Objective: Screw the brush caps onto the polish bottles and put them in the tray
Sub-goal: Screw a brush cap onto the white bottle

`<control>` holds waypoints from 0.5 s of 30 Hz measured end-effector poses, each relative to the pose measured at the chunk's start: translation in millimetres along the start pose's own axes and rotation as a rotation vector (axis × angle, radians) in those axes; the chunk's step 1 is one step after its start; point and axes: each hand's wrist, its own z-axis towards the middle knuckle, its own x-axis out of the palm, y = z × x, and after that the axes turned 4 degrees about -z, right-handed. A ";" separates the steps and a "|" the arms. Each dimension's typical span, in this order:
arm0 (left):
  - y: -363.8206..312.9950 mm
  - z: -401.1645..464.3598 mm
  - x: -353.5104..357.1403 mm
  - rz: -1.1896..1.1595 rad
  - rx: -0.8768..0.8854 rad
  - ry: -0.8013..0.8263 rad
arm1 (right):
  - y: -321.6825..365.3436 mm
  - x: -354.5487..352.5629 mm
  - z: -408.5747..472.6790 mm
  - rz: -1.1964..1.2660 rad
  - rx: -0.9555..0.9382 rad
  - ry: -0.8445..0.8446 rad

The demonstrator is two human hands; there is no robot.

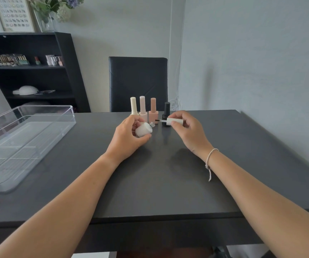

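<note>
My left hand [126, 138] grips a white polish bottle [143, 129], tilted so its threaded silver neck points right. My right hand [189, 131] pinches a white brush cap [174, 121] held sideways, its thin dark brush tip aimed left at the bottle's neck, a short gap away. Behind my hands stand several capped bottles in a row: a cream one [133, 106], a pale pink one [143, 107], a peach one [153, 110] and a black one [166, 109]. A clear plastic tray [38, 116] sits at the table's left side, with nothing in it.
The dark table [159, 183] stretches toward me. A black chair [138, 81] stands behind its far edge. A black shelf unit [29, 71] with small bottles is at the back left. A grey wall runs along the right.
</note>
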 end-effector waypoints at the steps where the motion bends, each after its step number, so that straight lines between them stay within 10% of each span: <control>1: 0.2 -0.2 0.0 -0.010 0.000 -0.002 | 0.1 -0.6 -0.1 0.010 0.000 -0.015; 15: 3.3 -0.4 0.9 -0.002 0.055 0.054 | -1.0 0.0 -0.2 -0.029 -0.013 -0.004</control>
